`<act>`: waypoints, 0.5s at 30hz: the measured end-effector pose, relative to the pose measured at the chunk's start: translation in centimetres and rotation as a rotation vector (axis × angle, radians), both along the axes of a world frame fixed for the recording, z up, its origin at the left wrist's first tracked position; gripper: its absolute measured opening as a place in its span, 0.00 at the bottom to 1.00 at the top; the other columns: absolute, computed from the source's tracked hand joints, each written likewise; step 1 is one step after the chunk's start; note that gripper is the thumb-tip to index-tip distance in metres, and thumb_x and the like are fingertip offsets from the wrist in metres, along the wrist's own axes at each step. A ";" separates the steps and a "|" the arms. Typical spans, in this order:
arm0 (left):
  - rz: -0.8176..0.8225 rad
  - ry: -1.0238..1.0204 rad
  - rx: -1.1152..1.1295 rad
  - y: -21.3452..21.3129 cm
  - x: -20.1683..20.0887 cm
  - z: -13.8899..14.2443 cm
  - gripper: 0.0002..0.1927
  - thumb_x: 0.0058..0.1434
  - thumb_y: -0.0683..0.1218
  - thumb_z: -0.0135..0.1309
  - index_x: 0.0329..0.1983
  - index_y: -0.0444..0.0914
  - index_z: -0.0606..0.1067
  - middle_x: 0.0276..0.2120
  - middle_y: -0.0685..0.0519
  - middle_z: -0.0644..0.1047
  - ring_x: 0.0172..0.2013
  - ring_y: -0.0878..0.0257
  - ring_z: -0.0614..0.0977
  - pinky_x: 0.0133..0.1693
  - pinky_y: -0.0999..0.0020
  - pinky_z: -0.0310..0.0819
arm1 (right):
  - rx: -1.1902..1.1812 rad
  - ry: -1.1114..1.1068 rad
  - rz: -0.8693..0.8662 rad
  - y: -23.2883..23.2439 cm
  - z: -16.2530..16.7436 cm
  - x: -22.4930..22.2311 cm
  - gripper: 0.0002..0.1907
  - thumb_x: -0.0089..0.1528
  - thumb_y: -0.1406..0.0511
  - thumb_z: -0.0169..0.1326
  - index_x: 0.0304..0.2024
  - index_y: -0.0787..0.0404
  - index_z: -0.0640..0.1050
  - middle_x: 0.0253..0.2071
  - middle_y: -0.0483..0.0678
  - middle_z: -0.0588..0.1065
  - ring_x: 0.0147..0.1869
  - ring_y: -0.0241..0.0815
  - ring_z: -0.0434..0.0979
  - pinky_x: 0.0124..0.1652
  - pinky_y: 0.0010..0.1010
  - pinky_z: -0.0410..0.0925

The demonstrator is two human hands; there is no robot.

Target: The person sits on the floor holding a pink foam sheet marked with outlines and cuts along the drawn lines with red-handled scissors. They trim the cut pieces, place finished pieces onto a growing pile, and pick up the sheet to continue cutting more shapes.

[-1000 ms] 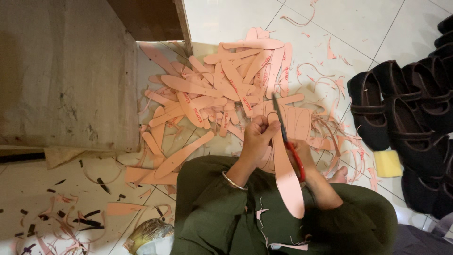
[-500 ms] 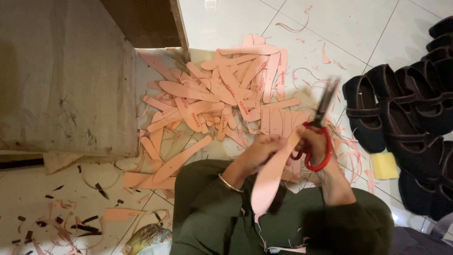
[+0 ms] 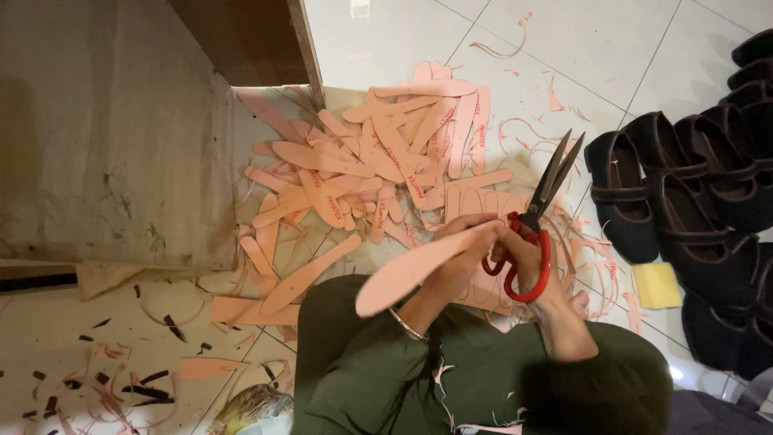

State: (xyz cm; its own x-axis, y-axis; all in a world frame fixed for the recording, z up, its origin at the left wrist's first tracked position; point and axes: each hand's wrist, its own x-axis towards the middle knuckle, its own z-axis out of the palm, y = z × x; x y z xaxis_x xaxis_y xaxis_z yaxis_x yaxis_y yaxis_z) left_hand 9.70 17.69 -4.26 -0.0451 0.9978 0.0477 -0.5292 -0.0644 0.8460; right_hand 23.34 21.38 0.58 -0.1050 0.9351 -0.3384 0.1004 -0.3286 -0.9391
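From the hands, the way to twelve o'clock is blocked by a big heap of pink cut-outs (image 3: pixel 378 169), black shoes (image 3: pixel 684 201) crowd three o'clock, a wooden board (image 3: pixel 105 137) fills ten o'clock, and bare white floor tiles (image 3: pixel 628 48) lie open past one o'clock.

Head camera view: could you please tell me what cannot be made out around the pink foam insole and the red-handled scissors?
- Left hand: its fingers are mostly hidden behind the pink foam insole.
- Right hand: its fingers pass through the loops of the red-handled scissors, so the grip is unclear.
- Black strapped shoes: the row is cut off by the right edge.
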 end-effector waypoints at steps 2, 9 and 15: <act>0.074 -0.054 -0.012 0.2 -0.1 -0.1 0.16 0.73 0.43 0.54 0.58 0.27 0.75 0.45 0.48 0.81 0.41 0.65 0.83 0.46 0.71 0.80 | 0.025 -0.114 0.059 0.4 -0.5 0.4 0.14 0.67 0.62 0.52 0.31 0.66 0.74 0.25 0.47 0.70 0.29 0.37 0.68 0.30 0.28 0.61; 0.199 -0.236 -0.114 0.5 -0.4 0.2 0.15 0.71 0.44 0.52 0.57 0.32 0.73 0.39 0.52 0.80 0.37 0.67 0.82 0.42 0.71 0.81 | 0.026 -0.007 0.377 -0.4 -0.8 0.8 0.11 0.52 0.69 0.48 0.38 0.66 0.74 0.26 0.47 0.67 0.31 0.39 0.66 0.34 0.29 0.62; 0.259 -0.269 -0.199 0.4 -0.7 0.7 0.13 0.71 0.44 0.52 0.55 0.35 0.72 0.36 0.50 0.79 0.34 0.67 0.80 0.37 0.72 0.78 | 0.035 -0.001 0.458 -2.0 -1.3 -0.1 0.15 0.54 0.70 0.47 0.44 0.63 0.74 0.29 0.46 0.68 0.33 0.38 0.67 0.34 0.29 0.64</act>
